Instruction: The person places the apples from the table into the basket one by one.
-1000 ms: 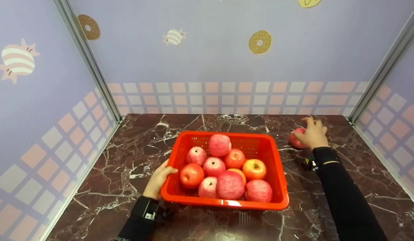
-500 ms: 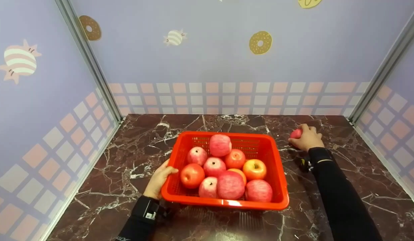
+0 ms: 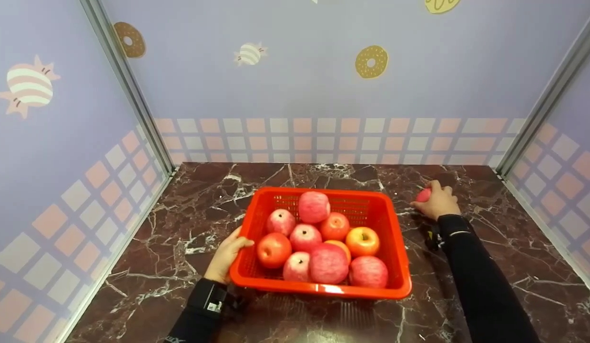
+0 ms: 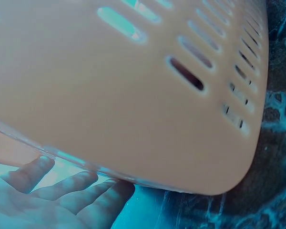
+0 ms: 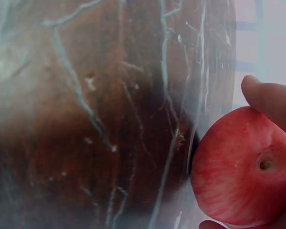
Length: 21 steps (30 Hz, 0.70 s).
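Note:
A red plastic basket [image 3: 402,247] with slotted walls stands mid-table, with several red and yellow-red apples [image 3: 328,263] inside. My left hand [image 3: 227,256] holds its left rim, thumb over the edge; in the left wrist view the fingers [image 4: 81,186] lie under the rim, against the outer wall. To the right of the basket, my right hand [image 3: 439,201] grips a single red apple [image 5: 240,167]. Its thumb and fingers curl round the fruit, close over the table, and the palm hides part of it in the head view.
The tabletop [image 3: 190,209] is dark red-brown marble with white veins. Patterned panels enclose it at the back [image 3: 295,85], left [image 3: 47,157] and right, joined by grey metal corner posts [image 3: 128,85].
My right hand, earlier spread over the apple, has closed round it and shifted slightly left. The left hand and the basket have stayed in place.

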### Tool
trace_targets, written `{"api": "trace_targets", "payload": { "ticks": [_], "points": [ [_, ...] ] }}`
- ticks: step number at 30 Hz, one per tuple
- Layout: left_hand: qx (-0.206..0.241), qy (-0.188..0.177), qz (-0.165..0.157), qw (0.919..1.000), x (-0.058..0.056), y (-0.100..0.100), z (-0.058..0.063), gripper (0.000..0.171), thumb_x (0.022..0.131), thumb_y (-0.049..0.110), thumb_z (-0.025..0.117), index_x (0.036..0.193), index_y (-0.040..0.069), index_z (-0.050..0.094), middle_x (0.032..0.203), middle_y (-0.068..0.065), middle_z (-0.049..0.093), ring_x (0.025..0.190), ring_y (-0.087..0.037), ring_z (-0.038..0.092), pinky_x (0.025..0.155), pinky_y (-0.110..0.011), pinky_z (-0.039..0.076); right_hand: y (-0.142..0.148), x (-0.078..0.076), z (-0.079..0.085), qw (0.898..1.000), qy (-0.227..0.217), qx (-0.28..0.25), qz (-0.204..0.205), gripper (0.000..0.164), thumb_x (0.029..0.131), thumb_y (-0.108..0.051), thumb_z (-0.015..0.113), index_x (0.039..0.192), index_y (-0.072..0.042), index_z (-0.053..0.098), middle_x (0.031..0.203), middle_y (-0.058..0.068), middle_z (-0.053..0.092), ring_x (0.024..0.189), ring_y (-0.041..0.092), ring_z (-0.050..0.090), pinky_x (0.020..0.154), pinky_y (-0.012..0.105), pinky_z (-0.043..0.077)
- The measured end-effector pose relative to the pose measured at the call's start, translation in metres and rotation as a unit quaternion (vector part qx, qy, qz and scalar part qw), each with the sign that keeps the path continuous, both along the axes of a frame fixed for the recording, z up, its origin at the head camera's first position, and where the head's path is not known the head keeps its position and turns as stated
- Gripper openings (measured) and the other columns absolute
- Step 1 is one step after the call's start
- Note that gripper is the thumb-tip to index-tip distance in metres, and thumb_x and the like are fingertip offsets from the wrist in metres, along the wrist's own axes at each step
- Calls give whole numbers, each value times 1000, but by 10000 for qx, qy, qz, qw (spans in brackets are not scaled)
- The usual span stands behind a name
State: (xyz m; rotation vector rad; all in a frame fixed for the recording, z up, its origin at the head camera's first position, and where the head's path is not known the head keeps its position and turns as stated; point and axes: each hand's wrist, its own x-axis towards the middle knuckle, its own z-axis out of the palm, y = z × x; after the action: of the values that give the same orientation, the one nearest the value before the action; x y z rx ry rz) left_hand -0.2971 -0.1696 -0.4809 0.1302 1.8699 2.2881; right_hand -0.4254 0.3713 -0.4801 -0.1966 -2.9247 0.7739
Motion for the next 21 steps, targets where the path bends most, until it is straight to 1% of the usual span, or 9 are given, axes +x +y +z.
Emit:
{"api": "trace_targets", "payload": {
  "ticks": [8, 11, 18, 21],
  "points": [
    [161, -118, -65, 9998, 1, -1, 0, 67, 97, 0, 43, 161, 2, 26, 139, -25, 58, 103, -16, 71, 91, -33, 62, 2, 2, -6, 9995, 222, -80, -190, 76, 88, -39, 75, 144, -2, 39, 137, 45, 37, 116, 67, 46, 92, 73, 47],
    [156, -108, -96, 9998, 1, -1, 1, 66, 97, 0, 43, 161, 2, 26, 138, -23, 60, 103, -16, 71, 91, -33, 62, 1, 3, -7, 9992, 301, -127, -232, 76, 89, -38, 75, 145, -2, 39, 139, 44, 36, 117, 66, 46, 93, 72, 47],
    [124, -71, -78, 9999, 0, 0, 1, 64, 96, 0, 43, 158, -1, 28, 123, -13, 66, 100, -16, 71, 86, -33, 62, 0, 7, -8, 9987, 383, -191, -283, 76, 89, -37, 75, 145, -3, 38, 138, 43, 35, 117, 65, 45, 94, 71, 46],
    [150, -97, -80, 9998, 0, 0, 1, 64, 95, 0, 43, 158, -1, 28, 122, -12, 66, 100, -16, 71, 86, -33, 62, 0, 9, -8, 9981, 434, -273, -331, 75, 89, -37, 75, 146, -4, 39, 139, 43, 36, 117, 64, 45, 95, 70, 45]
  ]
}}
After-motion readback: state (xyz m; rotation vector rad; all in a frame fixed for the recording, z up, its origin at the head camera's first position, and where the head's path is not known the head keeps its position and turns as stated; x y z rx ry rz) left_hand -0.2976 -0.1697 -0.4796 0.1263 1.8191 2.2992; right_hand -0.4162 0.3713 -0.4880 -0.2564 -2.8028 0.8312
